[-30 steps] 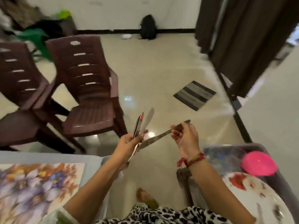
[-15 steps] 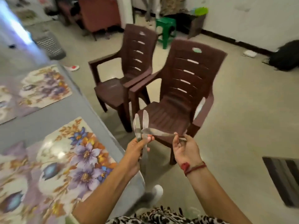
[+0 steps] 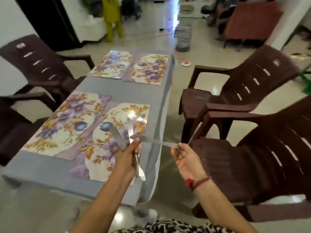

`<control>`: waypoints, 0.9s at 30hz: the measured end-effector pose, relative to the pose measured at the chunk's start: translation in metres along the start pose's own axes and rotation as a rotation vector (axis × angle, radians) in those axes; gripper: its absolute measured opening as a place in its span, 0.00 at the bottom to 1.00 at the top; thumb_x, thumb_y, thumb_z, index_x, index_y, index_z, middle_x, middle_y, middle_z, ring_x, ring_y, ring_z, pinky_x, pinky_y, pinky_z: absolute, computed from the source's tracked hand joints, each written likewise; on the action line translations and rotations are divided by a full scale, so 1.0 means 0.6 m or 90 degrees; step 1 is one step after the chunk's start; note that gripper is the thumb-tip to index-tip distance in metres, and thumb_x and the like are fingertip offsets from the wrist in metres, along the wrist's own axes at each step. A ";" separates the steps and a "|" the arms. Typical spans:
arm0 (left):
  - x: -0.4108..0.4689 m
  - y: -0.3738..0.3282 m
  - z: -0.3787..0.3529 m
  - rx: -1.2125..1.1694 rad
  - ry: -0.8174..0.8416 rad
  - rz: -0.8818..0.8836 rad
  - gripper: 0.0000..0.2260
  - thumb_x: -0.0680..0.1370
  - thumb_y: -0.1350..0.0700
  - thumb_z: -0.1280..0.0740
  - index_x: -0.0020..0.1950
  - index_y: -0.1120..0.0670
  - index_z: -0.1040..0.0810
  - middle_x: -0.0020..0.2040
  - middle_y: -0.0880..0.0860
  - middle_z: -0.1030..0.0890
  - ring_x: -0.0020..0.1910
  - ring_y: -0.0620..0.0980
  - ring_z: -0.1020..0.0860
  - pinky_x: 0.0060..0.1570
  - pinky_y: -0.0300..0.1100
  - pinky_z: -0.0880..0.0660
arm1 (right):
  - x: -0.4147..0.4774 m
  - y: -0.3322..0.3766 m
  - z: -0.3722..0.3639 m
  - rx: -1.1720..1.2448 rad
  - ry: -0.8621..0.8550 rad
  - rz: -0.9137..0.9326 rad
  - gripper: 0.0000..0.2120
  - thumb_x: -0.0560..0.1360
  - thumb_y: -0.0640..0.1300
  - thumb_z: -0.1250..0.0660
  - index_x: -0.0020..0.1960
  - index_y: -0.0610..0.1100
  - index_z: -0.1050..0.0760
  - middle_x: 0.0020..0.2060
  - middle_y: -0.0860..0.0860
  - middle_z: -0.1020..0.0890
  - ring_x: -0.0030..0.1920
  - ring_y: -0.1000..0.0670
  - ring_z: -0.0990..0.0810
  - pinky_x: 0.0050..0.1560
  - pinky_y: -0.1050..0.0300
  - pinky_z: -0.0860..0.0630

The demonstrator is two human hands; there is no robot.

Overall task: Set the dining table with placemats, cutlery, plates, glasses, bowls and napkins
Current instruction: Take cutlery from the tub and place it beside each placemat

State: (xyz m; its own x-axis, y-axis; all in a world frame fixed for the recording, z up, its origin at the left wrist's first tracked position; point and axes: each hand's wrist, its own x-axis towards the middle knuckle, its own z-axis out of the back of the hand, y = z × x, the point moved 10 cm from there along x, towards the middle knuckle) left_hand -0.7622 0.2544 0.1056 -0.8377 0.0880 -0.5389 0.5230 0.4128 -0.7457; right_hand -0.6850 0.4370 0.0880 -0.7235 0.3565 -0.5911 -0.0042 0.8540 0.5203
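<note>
My left hand [image 3: 128,156] grips a small bunch of steel table knives [image 3: 117,137] above the near right floral placemat [image 3: 116,132]; their blades fan upward and their handles stick out below my palm. My right hand [image 3: 186,158] pinches the handle end of a single knife [image 3: 156,141] that lies level between both hands, its tip touching the bunch. Several floral placemats lie on the grey table [image 3: 42,170]: a near left placemat [image 3: 67,121] and two far placemats [image 3: 133,66].
Dark brown plastic chairs stand on both sides: two on the right [image 3: 252,91], two on the left [image 3: 38,64]. A striped bin [image 3: 183,38] and a small red and white object [image 3: 186,63] sit on the floor beyond the table.
My view has swung left from the floor and chairs onto the table. Both hands, still holding the knives, are now over the near right placemat.
</note>
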 end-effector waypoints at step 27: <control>0.166 -0.145 0.098 0.073 -0.185 -0.084 0.06 0.73 0.61 0.27 0.38 0.57 0.23 0.23 0.47 0.28 0.24 0.44 0.31 0.25 0.35 0.31 | 0.203 -0.146 -0.245 -0.686 0.443 -0.240 0.08 0.79 0.41 0.38 0.46 0.40 0.23 0.34 0.47 0.29 0.25 0.58 0.36 0.22 0.69 0.42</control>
State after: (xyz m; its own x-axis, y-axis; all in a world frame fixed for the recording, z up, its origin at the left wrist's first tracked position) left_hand -0.8818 0.1738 0.0936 -0.8284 -0.2276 -0.5118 0.4413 0.2975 -0.8466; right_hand -0.8741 0.3499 0.0612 -0.7553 -0.3747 -0.5377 -0.5858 0.0181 0.8103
